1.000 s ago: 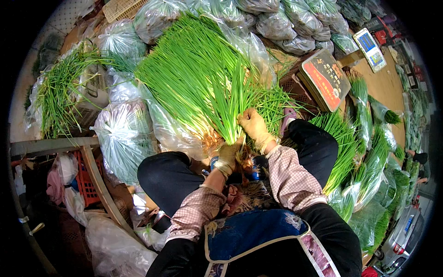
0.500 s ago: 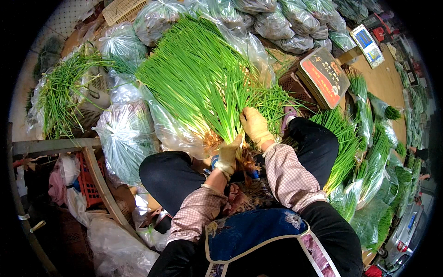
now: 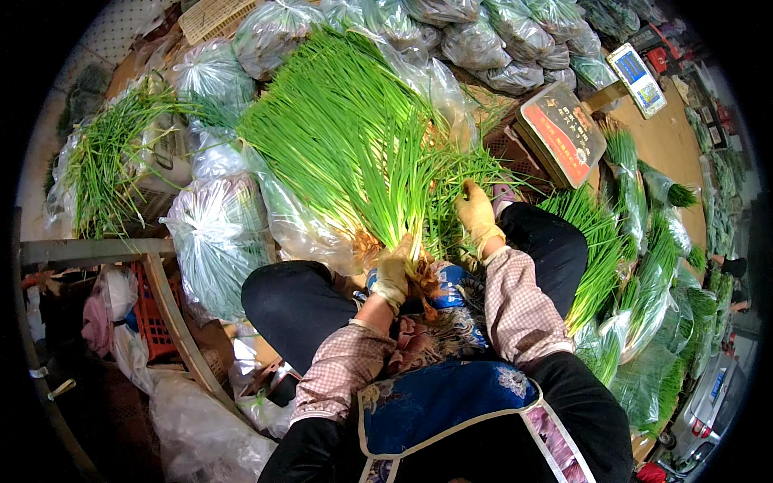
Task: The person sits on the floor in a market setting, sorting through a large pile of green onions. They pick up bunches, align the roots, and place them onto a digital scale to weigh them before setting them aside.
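My gloved left hand (image 3: 394, 270) grips a bunch of green chives (image 3: 407, 197) by its pale stems, with brown roots (image 3: 428, 282) hanging at its side. My gloved right hand (image 3: 475, 211) is apart from the bunch, at the loose stalks (image 3: 467, 173) to the right, fingers curled; what they hold, if anything, I cannot make out. A big pile of chives (image 3: 330, 121) lies on open clear plastic (image 3: 298, 225) beyond my hands. More loose chives (image 3: 600, 262) lie right of my right knee.
Bagged greens (image 3: 211, 241) stand left and behind. A scale (image 3: 560, 133) with a raised display (image 3: 636, 80) is at back right, wrapped bundles (image 3: 624, 173) beside it. A metal frame (image 3: 161, 294) and red crate (image 3: 153, 322) are lower left. Part of a person (image 3: 733, 266) shows far right.
My right hand has moved away from the held bunch, to the right and slightly up, into the loose stalks. My left hand stays on the bunch.
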{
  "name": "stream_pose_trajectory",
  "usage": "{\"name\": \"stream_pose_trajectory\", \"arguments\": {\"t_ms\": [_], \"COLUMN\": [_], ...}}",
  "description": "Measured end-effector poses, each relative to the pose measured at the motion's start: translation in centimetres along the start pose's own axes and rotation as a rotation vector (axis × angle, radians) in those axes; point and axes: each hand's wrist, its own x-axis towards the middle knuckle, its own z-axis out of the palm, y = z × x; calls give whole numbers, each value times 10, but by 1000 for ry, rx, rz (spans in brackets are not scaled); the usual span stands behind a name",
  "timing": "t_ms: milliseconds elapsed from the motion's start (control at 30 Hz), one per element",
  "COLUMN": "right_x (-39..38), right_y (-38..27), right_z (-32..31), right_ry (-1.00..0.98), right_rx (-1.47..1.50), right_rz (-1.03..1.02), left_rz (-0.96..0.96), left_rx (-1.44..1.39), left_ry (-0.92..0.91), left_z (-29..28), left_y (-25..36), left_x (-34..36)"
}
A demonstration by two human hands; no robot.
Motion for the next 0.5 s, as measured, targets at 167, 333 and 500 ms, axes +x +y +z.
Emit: {"name": "stream_pose_trajectory", "arguments": {"t_ms": [167, 333, 500], "right_x": [-9, -5, -13], "right_y": [-46, -73, -67], "right_z": [12, 13, 16], "right_ry": [-331, -576, -423], "right_rx": [149, -92, -141], "right_rz": [117, 77, -63], "left_rz": [18, 208, 167], "left_rx": [-89, 165, 175], "left_ry": [-15, 43, 126], "left_z": [-13, -2, 8], "left_y": [-10, -4, 3], "left_x": [9, 1, -7]}}
